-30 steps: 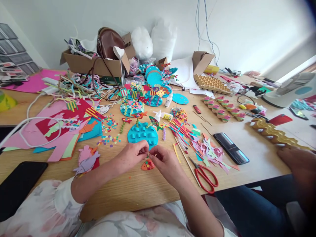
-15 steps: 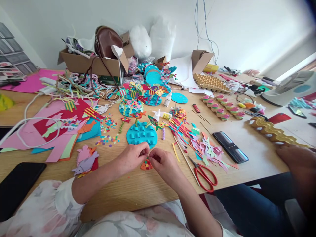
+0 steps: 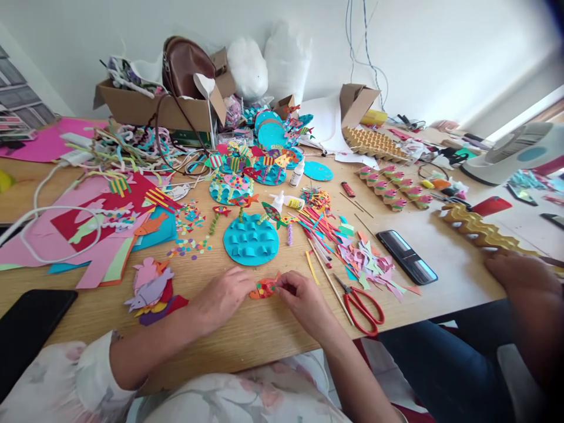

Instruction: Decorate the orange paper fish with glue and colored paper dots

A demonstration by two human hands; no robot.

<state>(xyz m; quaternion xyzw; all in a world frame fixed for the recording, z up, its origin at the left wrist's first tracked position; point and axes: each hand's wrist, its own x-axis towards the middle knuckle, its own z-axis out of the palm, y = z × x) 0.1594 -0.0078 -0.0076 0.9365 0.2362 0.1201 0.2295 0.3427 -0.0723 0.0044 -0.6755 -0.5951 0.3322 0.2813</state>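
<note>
An orange paper fish (image 3: 263, 288) with red, green and yellow dots lies on the table between my hands. My left hand (image 3: 227, 295) rests at its head end, with the fingers stretched out and nothing visible in them. At the tail end, my right hand (image 3: 304, 298) is closed in a pinch; whatever is between its fingertips is too small to make out. Just beyond the fish stands a blue round base (image 3: 251, 241) with raised paper loops. Left of my left hand is a pile of cut paper fish (image 3: 152, 288).
Red-handled scissors (image 3: 363, 308) and a wooden stick (image 3: 332, 282) lie to the right, near paper scraps (image 3: 368, 261) and a black case (image 3: 408, 257). Glue bottles (image 3: 298, 173) stand farther back. A black phone (image 3: 33, 329) lies left. Another person's hand (image 3: 520, 273) rests at the right.
My hands have come apart from their shared pinch above the fish. The left one moved left and its fingers straightened; the right one shifted slightly right. More of the fish now shows.
</note>
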